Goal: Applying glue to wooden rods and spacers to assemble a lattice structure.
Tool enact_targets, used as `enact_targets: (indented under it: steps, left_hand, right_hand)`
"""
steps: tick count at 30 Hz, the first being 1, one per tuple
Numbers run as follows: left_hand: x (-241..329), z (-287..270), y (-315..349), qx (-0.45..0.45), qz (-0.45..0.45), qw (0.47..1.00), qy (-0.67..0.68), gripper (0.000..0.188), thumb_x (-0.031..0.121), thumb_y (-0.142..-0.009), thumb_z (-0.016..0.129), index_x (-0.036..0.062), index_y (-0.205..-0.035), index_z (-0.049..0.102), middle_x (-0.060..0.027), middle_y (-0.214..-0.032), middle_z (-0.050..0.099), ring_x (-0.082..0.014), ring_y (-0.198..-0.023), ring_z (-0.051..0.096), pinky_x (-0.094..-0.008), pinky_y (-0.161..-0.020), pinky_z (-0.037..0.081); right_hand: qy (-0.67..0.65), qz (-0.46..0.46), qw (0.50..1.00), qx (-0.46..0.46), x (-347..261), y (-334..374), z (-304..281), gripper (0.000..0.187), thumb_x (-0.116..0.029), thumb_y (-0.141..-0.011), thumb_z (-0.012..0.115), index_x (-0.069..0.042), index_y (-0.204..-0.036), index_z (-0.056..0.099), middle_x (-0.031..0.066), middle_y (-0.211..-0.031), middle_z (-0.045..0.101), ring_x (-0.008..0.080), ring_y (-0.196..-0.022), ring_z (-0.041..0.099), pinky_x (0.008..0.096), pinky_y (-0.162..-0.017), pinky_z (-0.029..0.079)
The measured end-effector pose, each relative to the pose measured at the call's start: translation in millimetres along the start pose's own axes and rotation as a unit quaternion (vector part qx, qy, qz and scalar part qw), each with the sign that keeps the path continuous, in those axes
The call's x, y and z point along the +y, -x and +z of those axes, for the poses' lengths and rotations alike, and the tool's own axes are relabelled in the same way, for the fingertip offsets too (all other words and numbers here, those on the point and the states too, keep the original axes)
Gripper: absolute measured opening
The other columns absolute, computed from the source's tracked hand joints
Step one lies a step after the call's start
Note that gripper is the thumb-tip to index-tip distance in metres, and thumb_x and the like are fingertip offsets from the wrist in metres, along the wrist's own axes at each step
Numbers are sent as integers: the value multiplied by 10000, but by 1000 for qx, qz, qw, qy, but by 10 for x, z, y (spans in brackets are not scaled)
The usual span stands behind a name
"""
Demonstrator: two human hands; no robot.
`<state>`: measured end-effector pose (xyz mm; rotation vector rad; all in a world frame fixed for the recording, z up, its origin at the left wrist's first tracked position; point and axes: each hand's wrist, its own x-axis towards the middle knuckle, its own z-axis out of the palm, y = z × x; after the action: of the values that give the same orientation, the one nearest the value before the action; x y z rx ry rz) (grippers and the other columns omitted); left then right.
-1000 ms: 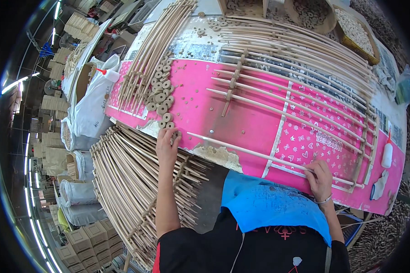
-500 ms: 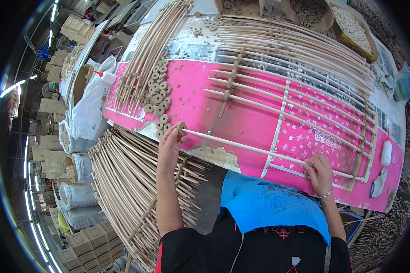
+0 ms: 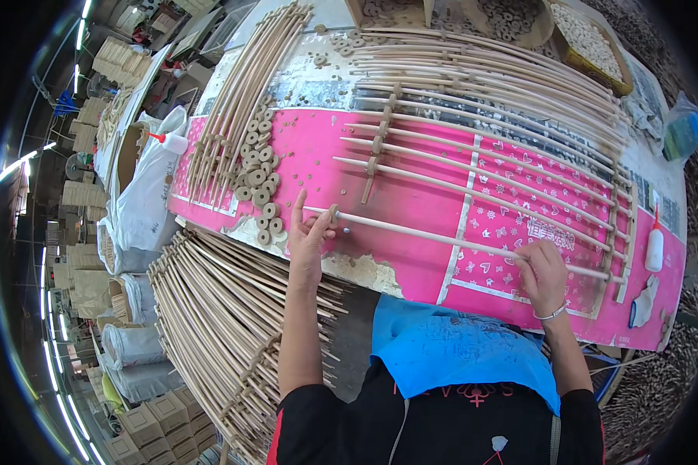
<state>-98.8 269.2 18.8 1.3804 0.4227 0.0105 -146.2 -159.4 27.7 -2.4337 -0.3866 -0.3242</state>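
Observation:
A pale wooden rod [image 3: 434, 237] with a tapered left tip lies across the pink table in front of me. My right hand [image 3: 541, 271] pinches it toward its right end. Near the left tip, a brown wooden ring [image 3: 333, 215] sits around the rod. My left hand [image 3: 309, 236] is right beside that ring, index finger stretched out and apart from the thumb; some fingertips touch or nearly touch the ring. Beyond, several similar rods [image 3: 411, 180] lie parallel, threaded through rings lined up along a wooden strip [image 3: 378, 139]. Loose wooden rings [image 3: 264, 167] are heaped left of my left hand.
Bundled rods [image 3: 244, 101] lie at the table's far left, and a big stack [image 3: 217, 310] stands beside its near edge. A glue bottle [image 3: 654, 248] and a white cloth [image 3: 643, 304] lie at right. At the back are a bowl of rings [image 3: 547, 31] and a box of white pieces [image 3: 624, 77].
The ring has gone from the rod's tip to a little way along it. My left hand has loosened its pinch and spread the index finger. The right hand still holds the rod.

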Motion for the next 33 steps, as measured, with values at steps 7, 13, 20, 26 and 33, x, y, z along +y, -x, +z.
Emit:
enact_targets:
  steps: [7,13,20,26,33]
  left_hand:
    - [-63,268,-122,11,36,998,-41,947,125,-963,746,83,-1673,120,-89,-1033,745,-107,-854,673,-232,-726,518]
    - [-78,494,-264,10,59,994,-88,945,111,-966,741,86,-1677,119,-56,-965,722,-94,-849,646,-233,-726,486]
    - [-146,645,-382,10,96,990,-101,888,49,-973,714,81,-1671,165,-11,-844,637,-86,-791,602,-232,-725,467]
    - [-216,627,-398,10,111,986,-123,894,100,-958,746,78,-1663,197,-4,-862,651,-75,-770,596,-209,-618,426]
    - [-21,677,-209,37,154,929,-336,657,162,-988,718,75,-1573,431,-34,-782,633,-106,-670,558,-265,-610,452]
  right_hand:
    - [-8,21,1000,-9,153,-155,12,135,-92,-845,757,-27,-938,684,125,-877,620,319,-841,631,423,-736,496]
    - [10,19,1000,21,250,-223,109,136,-113,-864,748,-27,-939,673,126,-885,604,324,-860,614,431,-756,491]
    - [80,15,995,58,327,-200,244,144,-160,-863,756,-48,-945,718,92,-927,620,288,-911,596,435,-816,466]
    - [122,9,989,84,354,-209,311,183,-221,-855,754,-80,-969,737,77,-949,639,279,-925,600,443,-827,465]
    - [82,44,992,83,439,-115,344,176,-238,-855,755,-112,-956,685,66,-987,660,278,-998,617,441,-898,469]
